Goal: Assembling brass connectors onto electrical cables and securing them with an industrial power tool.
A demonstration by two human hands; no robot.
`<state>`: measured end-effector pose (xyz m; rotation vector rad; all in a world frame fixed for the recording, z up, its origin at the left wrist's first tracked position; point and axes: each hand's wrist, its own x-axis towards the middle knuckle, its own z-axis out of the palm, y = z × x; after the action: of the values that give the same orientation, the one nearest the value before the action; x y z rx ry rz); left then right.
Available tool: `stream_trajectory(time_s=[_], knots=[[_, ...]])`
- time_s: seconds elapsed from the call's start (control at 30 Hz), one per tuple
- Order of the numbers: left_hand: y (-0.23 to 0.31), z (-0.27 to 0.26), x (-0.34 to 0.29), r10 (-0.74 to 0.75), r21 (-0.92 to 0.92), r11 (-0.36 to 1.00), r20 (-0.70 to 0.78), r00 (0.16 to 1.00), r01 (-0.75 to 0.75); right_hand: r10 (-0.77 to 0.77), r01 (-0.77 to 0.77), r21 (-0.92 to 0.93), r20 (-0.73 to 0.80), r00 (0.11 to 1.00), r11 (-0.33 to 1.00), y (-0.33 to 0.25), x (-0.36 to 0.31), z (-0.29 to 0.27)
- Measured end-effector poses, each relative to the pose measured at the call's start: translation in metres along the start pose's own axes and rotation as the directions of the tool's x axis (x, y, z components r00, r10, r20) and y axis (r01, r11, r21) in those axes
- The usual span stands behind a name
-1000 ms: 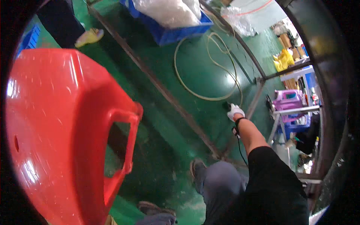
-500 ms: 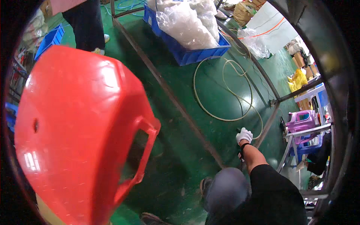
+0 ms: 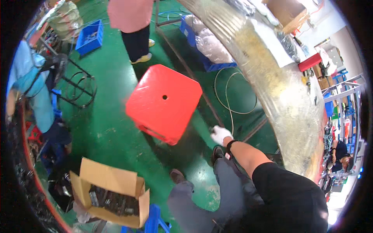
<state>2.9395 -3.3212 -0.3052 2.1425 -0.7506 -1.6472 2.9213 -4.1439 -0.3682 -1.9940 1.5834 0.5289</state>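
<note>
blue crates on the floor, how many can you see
2. One blue crate sits on the green floor at upper left, near the black wire rack. The other lies under the table edge, filled with clear plastic bags. More may be hidden under the table.

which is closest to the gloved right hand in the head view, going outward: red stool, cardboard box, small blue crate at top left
From the right hand:
1. Red stool, just to its left.
2. Cardboard box, lower left on the green floor.
3. Small blue crate, far upper left, past the stool.
</note>
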Motion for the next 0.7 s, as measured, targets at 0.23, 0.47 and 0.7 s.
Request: stream_trajectory(time_s=[0.23, 0.47, 0.7], knots=[[0.123, -0.099, -0.087, -0.263, -0.238, 0.948, -0.212, 0.941, 0.212, -0.581, 0.541, 0.222, 0.412, 0.702, 0.811, -0.214, -0.322, -0.030], [0.208, -0.099, -0.127, 0.042, -0.266, 0.854, -0.823, 0.567, -0.448, -0.879, 0.533, 0.738, 0.475, 0.025, 0.414, -0.291, -0.591, -0.022], [0.241, -0.019, -0.243, -0.081, -0.210, 0.966, -0.797, 0.599, -0.148, -0.811, 0.064, 0.824, 0.565, -0.150, 0.562, -0.221, -0.750, 0.007]])
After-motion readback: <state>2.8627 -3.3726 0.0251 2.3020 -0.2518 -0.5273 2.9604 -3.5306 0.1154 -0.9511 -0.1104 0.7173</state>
